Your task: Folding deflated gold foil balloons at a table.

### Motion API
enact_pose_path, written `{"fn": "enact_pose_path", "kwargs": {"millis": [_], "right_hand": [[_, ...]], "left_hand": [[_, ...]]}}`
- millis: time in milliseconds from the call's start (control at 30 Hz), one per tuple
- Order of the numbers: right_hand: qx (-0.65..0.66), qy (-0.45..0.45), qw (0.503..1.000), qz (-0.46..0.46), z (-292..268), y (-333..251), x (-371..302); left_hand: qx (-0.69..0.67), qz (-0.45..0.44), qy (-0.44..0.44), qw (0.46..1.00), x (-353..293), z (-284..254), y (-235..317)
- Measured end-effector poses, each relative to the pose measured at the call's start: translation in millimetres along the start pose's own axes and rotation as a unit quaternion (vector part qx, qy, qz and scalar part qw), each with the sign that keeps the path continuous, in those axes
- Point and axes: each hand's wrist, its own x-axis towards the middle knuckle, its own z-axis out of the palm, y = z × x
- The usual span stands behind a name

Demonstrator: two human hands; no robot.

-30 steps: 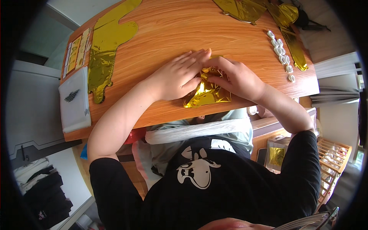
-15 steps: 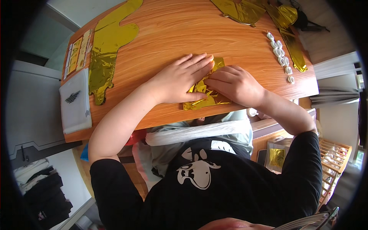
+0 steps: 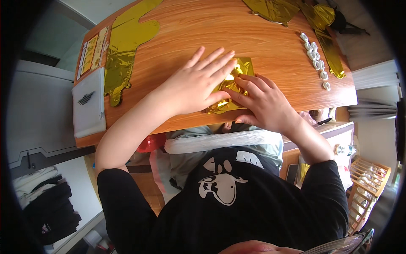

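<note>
A folded gold foil balloon point(image 3: 244, 67) lies near the front edge of the wooden table, crinkled and shiny. My left hand point(image 3: 203, 82) rests flat over its left part, fingers spread. On its right side lies my right hand point(image 3: 264, 99), fingers loosely stretched over the foil and thumb apart near the table edge. Both hands press on the balloon from above and hide much of it.
A flat, unfolded gold foil balloon point(image 3: 122, 55) lies at the left, beside a stack of clear bags point(image 3: 89, 106) and a printed card point(image 3: 91, 53). More gold foil point(image 3: 275, 10) lies at the far right. Several small white ribbon rolls point(image 3: 316, 57) stand in rows at the right.
My right hand has opened from bent, bunched fingers to stretched ones. My left fingers have spread wider. The view has shifted slightly.
</note>
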Motion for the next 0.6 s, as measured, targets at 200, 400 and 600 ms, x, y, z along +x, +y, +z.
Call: {"fn": "enact_pose_path", "kwargs": {"millis": [200, 400, 600], "right_hand": [[0.019, 0.016, 1.0, 0.007, 6, -2, -7], [0.0, 0.003, 1.0, -0.015, 8, -2, -12], [-0.005, -0.004, 1.0, -0.019, 7, -1, -9]], "left_hand": [[-0.079, -0.019, 0.076, 0.994, -46, -12, 4], [-0.151, 0.019, 0.083, 0.985, -83, -1, 15], [-0.08, 0.056, 0.044, 0.994, -86, -7, 16]]}}
